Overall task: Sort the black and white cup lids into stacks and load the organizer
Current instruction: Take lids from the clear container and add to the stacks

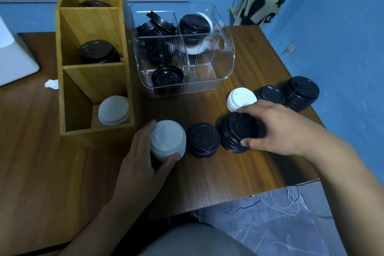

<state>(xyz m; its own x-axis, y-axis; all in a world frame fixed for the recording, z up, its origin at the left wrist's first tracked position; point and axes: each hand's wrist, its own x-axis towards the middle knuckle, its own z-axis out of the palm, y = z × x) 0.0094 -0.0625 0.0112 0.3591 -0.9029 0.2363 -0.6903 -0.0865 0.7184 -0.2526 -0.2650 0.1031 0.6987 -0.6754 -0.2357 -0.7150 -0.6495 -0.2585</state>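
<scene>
The right hand [278,129] clamps thumb and fingers around a low stack of black plastic cup lids [239,133] near the front edge of the brown wooden tabletop [228,172]. The left hand [141,160] grips a white-topped lid stack [168,139]. A loose black plastic lid [202,140] lies flat between them, just beside both; I judge it goes rightward.

A wooden organizer [93,81] at 10 o'clock and a clear bin [226,68] at 12 o'clock stand just beside each other, closing off the far side of the table [41,141]. A row of white-topped stack [168,139], single black lid [202,140] and black stack [239,129] blocks the middle, with further lids [301,93] crowding 3 o'clock. Bare wood lies open at 8 o'clock and along the near edge at 5 o'clock.
</scene>
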